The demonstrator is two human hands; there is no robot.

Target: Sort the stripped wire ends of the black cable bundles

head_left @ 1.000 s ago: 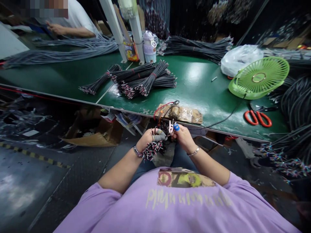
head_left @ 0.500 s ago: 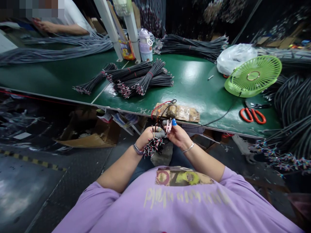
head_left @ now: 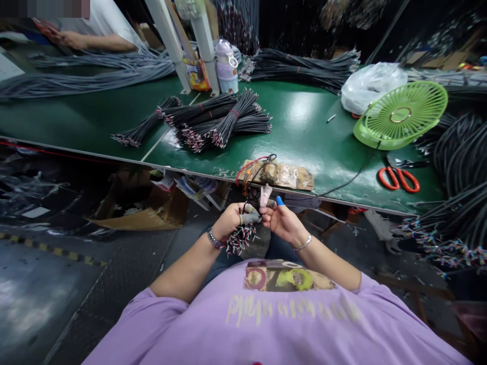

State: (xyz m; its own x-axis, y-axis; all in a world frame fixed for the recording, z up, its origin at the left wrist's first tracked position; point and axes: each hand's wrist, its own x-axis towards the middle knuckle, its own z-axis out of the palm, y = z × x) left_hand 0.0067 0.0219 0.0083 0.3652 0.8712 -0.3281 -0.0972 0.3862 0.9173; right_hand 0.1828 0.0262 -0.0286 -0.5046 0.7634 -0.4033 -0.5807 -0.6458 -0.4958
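Note:
My left hand point(head_left: 240, 217) is closed around a bundle of thin black cables point(head_left: 240, 239). Their stripped red, white and black ends hang out below it, and grey covers sit on some of its fingers. Close by on the right, my right hand point(head_left: 282, 222) has its blue-capped thumb raised away from its bent fingers. Nothing shows between thumb and fingers. Its fingertips are beside a pale pink clip point(head_left: 265, 195) at the table edge; whether they touch it I cannot tell. Behind the clip lies a taped wooden board point(head_left: 292, 176) with red and black leads.
Bundles of black cable point(head_left: 228, 119) lie on the green table point(head_left: 304, 137). Further right are red-handled scissors point(head_left: 398, 178), a green fan point(head_left: 401, 115) and a plastic bag point(head_left: 373, 87). A lilac bottle point(head_left: 227, 68) stands behind. At the far left is another person's hand point(head_left: 72, 39).
My right thumb has lifted off from beside the clip, and that hand has shifted slightly right. The clip appears turned. My left hand keeps the cable bundle. The view has moved a little.

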